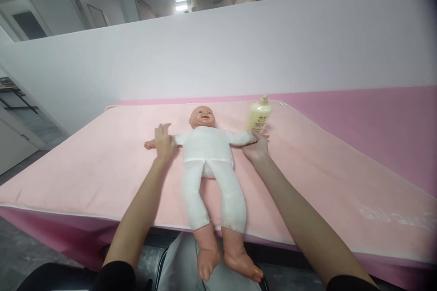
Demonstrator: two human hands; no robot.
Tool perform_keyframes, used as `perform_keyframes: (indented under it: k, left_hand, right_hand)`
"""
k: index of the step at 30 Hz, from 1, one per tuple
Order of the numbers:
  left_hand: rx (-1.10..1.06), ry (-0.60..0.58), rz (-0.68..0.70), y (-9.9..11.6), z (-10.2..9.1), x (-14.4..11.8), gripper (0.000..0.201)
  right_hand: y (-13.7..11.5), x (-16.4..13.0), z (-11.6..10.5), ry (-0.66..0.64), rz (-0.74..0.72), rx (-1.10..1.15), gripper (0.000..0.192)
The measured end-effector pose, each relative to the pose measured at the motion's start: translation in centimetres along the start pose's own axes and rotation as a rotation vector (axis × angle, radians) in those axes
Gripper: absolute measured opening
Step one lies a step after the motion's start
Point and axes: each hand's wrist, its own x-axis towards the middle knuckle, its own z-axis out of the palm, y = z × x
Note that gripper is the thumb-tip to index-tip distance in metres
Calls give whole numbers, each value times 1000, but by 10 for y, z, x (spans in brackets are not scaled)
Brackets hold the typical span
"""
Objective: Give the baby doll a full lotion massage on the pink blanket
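Head view, looking down along two bare forearms. A baby doll (209, 163) lies on its back on a pale pink towel (307, 182), arms stretched out to either side, head pointing away and bare feet hanging past the near edge of the table. The doll has a smooth, peach-coloured plastic head, hands and feet, and wears a soft white long-sleeved suit, slightly soiled at the trouser cuffs.

The left hand (164, 142) lies flat with fingers extended and slightly spread, resting on the doll's outstretched arm near the wrist; it presses rather than grips. The right hand (257, 146) rests on the other sleeve end, fingers loosely open, covering the doll's hand; whether it grips cannot be told.

Just beyond the right hand stands a cream-yellow plastic pump bottle (259, 114), rounded and upright. The towel looks plush and covers a darker pink tabletop (382, 127). A plain white wall (239, 50) rises behind.
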Motion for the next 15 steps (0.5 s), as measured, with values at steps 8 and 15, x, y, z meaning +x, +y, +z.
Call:
perform_keyframes:
  k: [8, 15]
  left_hand:
    - [-147, -560, 178, 39, 1, -55, 30]
    - [91, -850, 934, 49, -42, -84, 56]
  right_hand:
    - [10, -12, 15, 105, 158, -41, 8]
    - [10, -11, 13, 84, 161, -54, 8]
